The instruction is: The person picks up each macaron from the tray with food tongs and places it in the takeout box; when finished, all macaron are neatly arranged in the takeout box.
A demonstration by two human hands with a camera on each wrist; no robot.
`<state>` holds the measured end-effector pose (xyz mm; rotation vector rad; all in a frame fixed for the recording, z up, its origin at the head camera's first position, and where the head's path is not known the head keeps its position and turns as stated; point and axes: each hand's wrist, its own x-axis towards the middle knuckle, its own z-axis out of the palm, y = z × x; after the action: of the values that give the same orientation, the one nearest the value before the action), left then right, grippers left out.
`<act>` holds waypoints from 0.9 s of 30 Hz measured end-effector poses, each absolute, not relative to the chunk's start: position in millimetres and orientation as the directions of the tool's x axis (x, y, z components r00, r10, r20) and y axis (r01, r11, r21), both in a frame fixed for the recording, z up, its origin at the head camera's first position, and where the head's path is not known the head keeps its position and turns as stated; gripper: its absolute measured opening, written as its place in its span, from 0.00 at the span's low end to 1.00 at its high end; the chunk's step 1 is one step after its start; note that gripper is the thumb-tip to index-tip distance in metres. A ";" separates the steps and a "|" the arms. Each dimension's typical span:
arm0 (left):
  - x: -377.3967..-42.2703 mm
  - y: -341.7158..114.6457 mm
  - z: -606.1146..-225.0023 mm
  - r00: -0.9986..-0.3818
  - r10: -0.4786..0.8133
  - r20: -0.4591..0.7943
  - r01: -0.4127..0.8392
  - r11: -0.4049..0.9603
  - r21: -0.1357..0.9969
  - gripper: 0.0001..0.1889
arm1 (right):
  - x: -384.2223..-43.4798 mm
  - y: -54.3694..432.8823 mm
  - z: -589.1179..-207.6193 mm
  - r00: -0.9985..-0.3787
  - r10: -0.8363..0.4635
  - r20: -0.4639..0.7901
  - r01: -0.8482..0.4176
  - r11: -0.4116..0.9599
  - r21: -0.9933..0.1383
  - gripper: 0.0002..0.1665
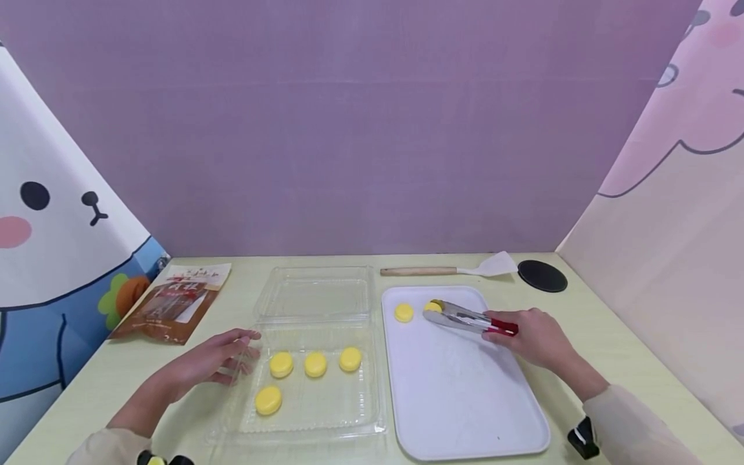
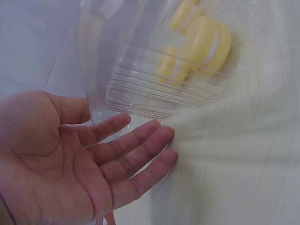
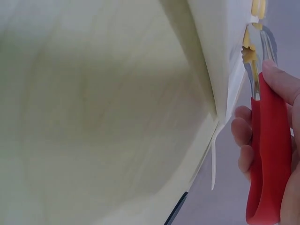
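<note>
**Light yellow rounds, best taken by the sides**

The fingers of my right hand (image 1: pixel 530 334) are curled round the red-handled tongs (image 1: pixel 473 317), whose tips lie about a yellow round cake (image 1: pixel 433 306) near the top of the white tray (image 1: pixel 465 400), right of centre in the frame. I can't tell how hard the tips press. A second cake (image 1: pixel 403 312) sits just left of it; four more cakes (image 1: pixel 315 365) lie in the clear container (image 1: pixel 320 413) at lower centre. The fingers of my left hand (image 1: pixel 212 358) are loose and spread at its left edge, clasping nothing.

I expect each cake to be light, its smooth shells apt to slip or crack; the pale-filled build suggests a gentle hold across opposite sides. The container looks thin and bendy, so I'd steady it lightly by the rim.
</note>
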<state>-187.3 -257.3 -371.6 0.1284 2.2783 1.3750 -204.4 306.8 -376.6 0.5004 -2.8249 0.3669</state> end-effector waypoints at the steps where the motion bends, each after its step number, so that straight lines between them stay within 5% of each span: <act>1: -186.8 -257.4 -371.7 -0.884 0.314 -0.346 -0.160 0.492 0.856 0.28 | -204.7 306.7 -376.6 -0.909 -0.302 0.288 -0.365 0.910 -0.197 0.27; 27: -186.8 -257.8 -373.6 -0.888 0.307 -0.341 -0.164 0.483 0.860 0.29 | -203.8 293.7 -339.3 -0.824 -0.425 0.376 -0.493 0.864 -0.104 0.24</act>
<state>-186.8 -257.8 -373.6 0.1187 2.2781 1.3924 -203.8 293.7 -339.3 0.6856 -2.6945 0.2803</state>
